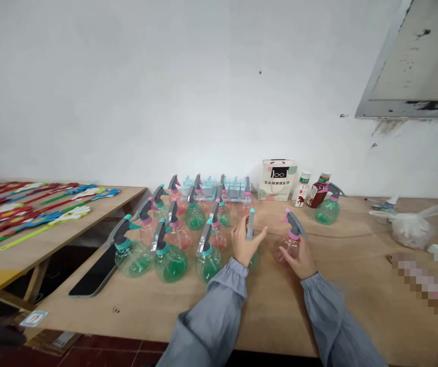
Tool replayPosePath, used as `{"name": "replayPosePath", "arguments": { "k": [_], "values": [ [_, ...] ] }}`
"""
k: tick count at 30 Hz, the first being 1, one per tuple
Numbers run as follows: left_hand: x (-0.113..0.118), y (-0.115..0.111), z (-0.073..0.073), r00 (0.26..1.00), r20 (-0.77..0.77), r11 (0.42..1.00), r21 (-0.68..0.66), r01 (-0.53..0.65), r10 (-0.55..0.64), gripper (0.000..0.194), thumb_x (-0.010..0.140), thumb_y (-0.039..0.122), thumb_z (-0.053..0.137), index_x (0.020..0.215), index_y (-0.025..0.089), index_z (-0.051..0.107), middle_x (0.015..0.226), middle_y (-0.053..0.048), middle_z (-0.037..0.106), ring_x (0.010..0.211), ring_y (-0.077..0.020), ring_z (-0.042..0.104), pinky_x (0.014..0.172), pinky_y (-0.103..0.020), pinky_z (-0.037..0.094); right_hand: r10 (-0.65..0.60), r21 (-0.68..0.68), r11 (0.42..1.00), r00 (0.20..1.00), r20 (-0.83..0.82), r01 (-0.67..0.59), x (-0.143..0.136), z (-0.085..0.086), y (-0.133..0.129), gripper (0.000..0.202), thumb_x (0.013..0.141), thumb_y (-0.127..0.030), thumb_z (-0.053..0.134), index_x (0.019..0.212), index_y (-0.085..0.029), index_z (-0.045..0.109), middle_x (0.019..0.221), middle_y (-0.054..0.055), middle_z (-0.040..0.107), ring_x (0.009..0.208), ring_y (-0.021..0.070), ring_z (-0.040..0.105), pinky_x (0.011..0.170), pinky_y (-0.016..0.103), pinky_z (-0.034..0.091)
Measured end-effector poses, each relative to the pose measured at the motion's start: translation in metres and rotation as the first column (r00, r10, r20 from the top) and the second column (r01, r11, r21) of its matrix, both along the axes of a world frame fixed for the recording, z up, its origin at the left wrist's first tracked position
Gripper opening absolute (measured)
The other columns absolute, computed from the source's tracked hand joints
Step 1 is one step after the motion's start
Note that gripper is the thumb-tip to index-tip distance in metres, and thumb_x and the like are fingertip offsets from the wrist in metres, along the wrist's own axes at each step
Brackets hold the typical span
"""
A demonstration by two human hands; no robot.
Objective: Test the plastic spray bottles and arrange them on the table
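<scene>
My left hand [244, 244] is at a green spray bottle [255, 261] with a grey and teal trigger head. Its thumb sticks out to the right, apart from the fingers; part of the bottle is hidden behind the hand. To the right, my right hand [302, 259] is wrapped round the body of a pink spray bottle [293, 243], which stands upright with its pink nozzle pointing left. Left of my hands stand several more spray bottles in rows, such as a green one [170, 265] in front and a pink one [179, 234] behind it.
A phone [93, 275] lies at the left of the table. Pale blue plastic pieces [234, 189], a paper bag [278, 186], two drink bottles [317, 192] and another green spray bottle [326, 211] stand along the wall. A knotted plastic bag [412, 229] sits right. Colourful hand-shaped sticks [62, 216] cover a neighbouring table.
</scene>
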State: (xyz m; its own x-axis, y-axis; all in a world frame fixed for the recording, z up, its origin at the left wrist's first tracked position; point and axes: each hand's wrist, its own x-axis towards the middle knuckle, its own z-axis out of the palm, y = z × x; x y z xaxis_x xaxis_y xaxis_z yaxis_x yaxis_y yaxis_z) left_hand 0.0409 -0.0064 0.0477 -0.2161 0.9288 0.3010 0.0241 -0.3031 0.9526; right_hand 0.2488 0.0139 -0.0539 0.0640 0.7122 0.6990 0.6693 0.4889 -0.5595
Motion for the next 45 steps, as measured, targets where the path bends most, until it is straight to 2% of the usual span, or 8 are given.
{"name": "replayPosePath", "arguments": {
  "k": [7, 11, 20, 26, 31, 37, 42, 45],
  "values": [
    [-0.006, -0.025, -0.029, 0.888, -0.441, 0.988, -0.016, -0.153, 0.131, 0.081, 0.061, 0.044, 0.079, 0.132, 0.026, 0.045, 0.134, -0.013, 0.057, 0.129, -0.0366, 0.047, 0.111, -0.053, 0.024, -0.006, 0.023, 1.000, 1.000, 0.023, 0.005, 0.000, -0.001, 0.001, 0.059, 0.078, -0.053, 0.064, 0.123, -0.020, 0.046, 0.112, 0.014, 0.061, 0.105, 0.0313, 0.061, 0.090, 0.052, 0.050],
    [-0.008, -0.029, -0.049, 0.827, -0.546, 0.982, -0.037, -0.183, 0.134, 0.071, 0.068, 0.030, 0.069, 0.133, 0.022, 0.041, 0.134, -0.016, 0.053, 0.132, -0.0347, 0.045, 0.108, -0.049, 0.032, -0.016, 0.012, 1.000, 1.000, 0.023, 0.015, -0.002, 0.000, 0.000, 0.059, 0.077, -0.054, 0.065, 0.122, -0.019, 0.048, 0.108, 0.013, 0.063, 0.101, 0.0310, 0.062, 0.089, 0.051, 0.050],
    [0.008, 0.055, -0.048, 0.754, -0.618, 0.952, -0.026, -0.304, 0.224, 0.078, 0.084, 0.047, 0.060, 0.146, 0.013, 0.026, 0.144, -0.025, 0.042, 0.137, -0.0360, 0.039, 0.106, -0.048, 0.035, -0.019, 0.053, 0.998, 0.995, 0.097, 0.014, 0.002, -0.010, -0.002, 0.062, 0.079, -0.048, 0.059, 0.131, -0.019, 0.043, 0.110, 0.014, 0.060, 0.103, 0.0311, 0.060, 0.090, 0.051, 0.050],
    [0.011, 0.083, -0.051, 0.816, -0.517, 0.958, 0.027, -0.285, 0.258, 0.090, 0.082, 0.054, 0.061, 0.148, 0.008, 0.022, 0.147, -0.029, 0.037, 0.142, -0.0371, 0.033, 0.113, -0.047, 0.029, -0.036, 0.068, 0.997, 0.998, 0.043, 0.033, -0.005, -0.012, -0.002, 0.058, 0.079, -0.049, 0.060, 0.127, -0.019, 0.047, 0.104, 0.012, 0.059, 0.099, 0.0305, 0.059, 0.089, 0.051, 0.049],
    [0.021, 0.051, -0.066, 0.917, -0.209, 0.919, 0.281, -0.276, 0.339, 0.059, 0.093, 0.046, 0.044, 0.142, 0.015, 0.033, 0.151, -0.020, 0.032, 0.145, -0.0282, 0.029, 0.117, -0.048, 0.024, 0.003, 0.080, 0.997, 0.999, -0.043, 0.001, -0.011, -0.013, -0.005, 0.058, 0.078, -0.048, 0.067, 0.126, -0.023, 0.047, 0.105, 0.008, 0.055, 0.101, 0.0273, 0.056, 0.090, 0.049, 0.049],
    [0.031, -0.001, -0.052, 0.903, -0.416, 0.877, 0.390, 0.282, -0.106, 0.089, 0.070, 0.048, 0.073, 0.143, 0.015, 0.034, 0.143, -0.019, 0.045, 0.135, -0.0335, 0.042, 0.113, -0.051, 0.031, 0.134, 0.113, 0.984, 0.991, 0.012, -0.134, -0.037, -0.016, -0.020, 0.053, 0.084, -0.045, 0.059, 0.129, -0.019, 0.047, 0.111, 0.012, 0.052, 0.105, 0.0298, 0.053, 0.092, 0.052, 0.046],
    [0.021, -0.016, -0.023, 0.968, -0.252, 0.965, 0.253, 0.074, -0.008, 0.041, 0.084, 0.032, 0.059, 0.123, 0.018, 0.054, 0.117, -0.012, 0.064, 0.109, -0.0239, 0.061, 0.097, -0.039, 0.045, 0.326, 0.037, 0.944, 0.943, 0.070, -0.329, -0.066, -0.011, -0.047, 0.067, 0.083, -0.046, 0.063, 0.140, -0.020, 0.040, 0.124, 0.014, 0.052, 0.117, 0.0302, 0.051, 0.098, 0.046, 0.046],
    [0.004, -0.019, -0.013, 0.974, -0.225, 0.979, 0.187, 0.082, -0.039, 0.021, 0.085, 0.028, 0.056, 0.103, 0.019, 0.060, 0.098, -0.007, 0.067, 0.091, -0.0194, 0.063, 0.087, -0.033, 0.046, 0.374, -0.002, 0.927, 0.925, 0.073, -0.374, -0.052, 0.002, -0.037, 0.048, 0.087, -0.047, 0.057, 0.129, -0.023, 0.053, 0.124, 0.011, 0.055, 0.117, 0.0270, 0.054, 0.099, 0.042, 0.045]
  ]
}}
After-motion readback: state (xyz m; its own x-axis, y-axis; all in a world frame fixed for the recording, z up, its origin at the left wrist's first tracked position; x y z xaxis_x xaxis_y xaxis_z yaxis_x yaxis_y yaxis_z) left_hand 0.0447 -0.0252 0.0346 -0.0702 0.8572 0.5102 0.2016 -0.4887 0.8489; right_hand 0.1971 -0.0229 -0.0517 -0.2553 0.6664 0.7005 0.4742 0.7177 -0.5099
